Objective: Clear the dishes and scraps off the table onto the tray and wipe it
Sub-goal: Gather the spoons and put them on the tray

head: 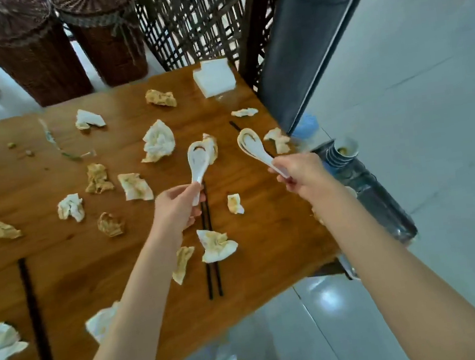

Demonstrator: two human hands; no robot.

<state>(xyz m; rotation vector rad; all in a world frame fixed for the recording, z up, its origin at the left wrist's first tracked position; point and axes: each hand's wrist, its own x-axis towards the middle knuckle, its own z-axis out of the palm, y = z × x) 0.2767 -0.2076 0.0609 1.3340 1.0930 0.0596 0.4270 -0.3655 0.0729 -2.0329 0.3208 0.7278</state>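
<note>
My left hand (178, 207) grips the handle of a white soup spoon (198, 162) held above the wooden table (75, 261). My right hand (305, 175) grips a second white soup spoon (251, 147) with brown smears in its bowl, near the table's right edge. Several crumpled, stained napkins, such as one (159, 144) at the centre and another (216, 246) nearer me, lie scattered across the top. A pair of black chopsticks (214, 273) lies under my left hand. To the right of the table a dark tray (384, 205) carries stacked cups (344, 150).
A white napkin stack (213, 77) sits at the far right corner. Another black chopstick (38, 327) lies at the near left, and a thin green scrap (53, 140) at the far left. Wicker baskets (32, 55) and a lattice screen (194, 19) stand behind the table.
</note>
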